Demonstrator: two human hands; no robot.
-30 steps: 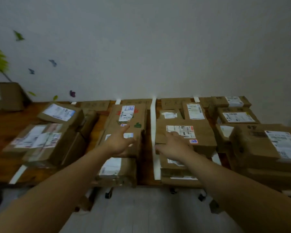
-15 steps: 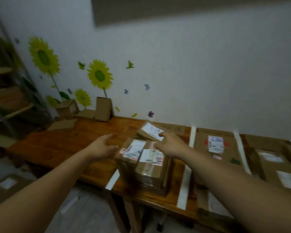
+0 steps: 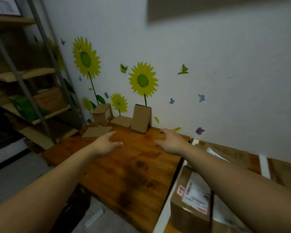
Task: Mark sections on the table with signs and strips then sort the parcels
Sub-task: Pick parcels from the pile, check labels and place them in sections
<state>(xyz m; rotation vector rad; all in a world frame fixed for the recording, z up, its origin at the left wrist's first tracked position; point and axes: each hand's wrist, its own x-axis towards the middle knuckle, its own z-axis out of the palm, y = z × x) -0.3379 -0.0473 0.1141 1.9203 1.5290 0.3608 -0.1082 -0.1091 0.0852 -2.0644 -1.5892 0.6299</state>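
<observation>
My left hand and my right hand hover open and empty over the bare left end of the wooden table, fingers spread. Beyond them, against the wall, an upright cardboard piece stands beside a small open carton and two flat cardboard pieces. A white strip runs along the table at the lower right. Right of it sits a labelled parcel, partly under my right forearm. More parcels lie at the far right.
A metal shelf rack with boxes and a green bag stands left of the table. Sunflower and butterfly stickers cover the wall. A second white strip crosses the table at the far right. Grey floor lies below left.
My view has swung left from the sorted parcels to the table's left end. Both hands left the parcels and now reach, empty, over the bare wood toward the cardboard pieces.
</observation>
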